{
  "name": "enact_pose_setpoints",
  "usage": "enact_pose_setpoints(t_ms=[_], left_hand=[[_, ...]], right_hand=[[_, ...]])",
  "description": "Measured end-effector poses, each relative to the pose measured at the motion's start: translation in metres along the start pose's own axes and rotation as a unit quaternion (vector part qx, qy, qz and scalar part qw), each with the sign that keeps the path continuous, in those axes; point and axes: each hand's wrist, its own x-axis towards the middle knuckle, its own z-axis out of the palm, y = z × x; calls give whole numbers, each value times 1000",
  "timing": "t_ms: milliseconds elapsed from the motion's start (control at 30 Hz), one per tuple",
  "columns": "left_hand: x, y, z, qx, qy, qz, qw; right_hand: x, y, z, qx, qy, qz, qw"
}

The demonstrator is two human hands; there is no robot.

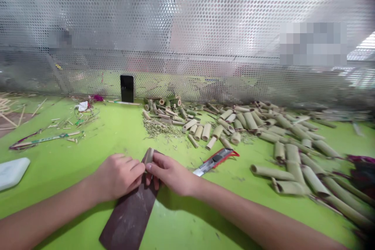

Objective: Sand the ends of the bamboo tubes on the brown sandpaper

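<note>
A short bamboo piece point(149, 155) stands between the thumb and fingers of my right hand point(171, 172), above the far end of a dark brown flat strip point(129, 216) that looks like sandpaper. My left hand point(121, 174) is closed over the strip's left edge. Its knuckles meet the right fingertips beside the bamboo piece, and what its curled fingers hold is hidden. Just past my right hand lies a utility knife point(216, 160) with a red edge, its blade pointing toward my right wrist.
Many cut bamboo tubes point(249, 121) are heaped at the back and right, with shavings point(158, 129) beside them. A phone point(127, 88) leans on the perforated metal screen point(205, 27). At left are a white block point(13, 172), thin sticks point(8, 111) and a green-marked strip point(49, 138).
</note>
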Motion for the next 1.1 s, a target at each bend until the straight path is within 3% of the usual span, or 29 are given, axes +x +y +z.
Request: enact_pose_setpoints(t_ms=[267,367,433,500,567,733,967,1033,1100], left_hand=[[6,0,-4,-23,32,26,999],[1,-12,-7,-34,19,-1,999],[-7,-31,-12,-46,-10,-50,998],[-15,-56,-17,-32,-75,-134,988],[-22,-81,-23,16,-177,-262,949],[-34,-116,-27,90,-220,-343,909],[-35,-103,-15,122,-232,-334,906],[-30,-88,-13,98,-220,-307,921],[-23,-65,-12,30,-178,-238,954]], right_hand=[[-1,-2,-6,-9,-58,-18,998],[-6,-1,-10,-13,-94,-19,995],[-9,0,-12,-17,-105,-16,994],[-10,1,-13,-17,-92,-10,996],[-9,2,-13,-10,-76,-6,997],[-5,2,-15,17,-67,0,998],[-5,0,-13,22,-49,2,999],[-4,1,-12,15,-33,3,999],[-3,3,-10,6,-20,-1,1000]])
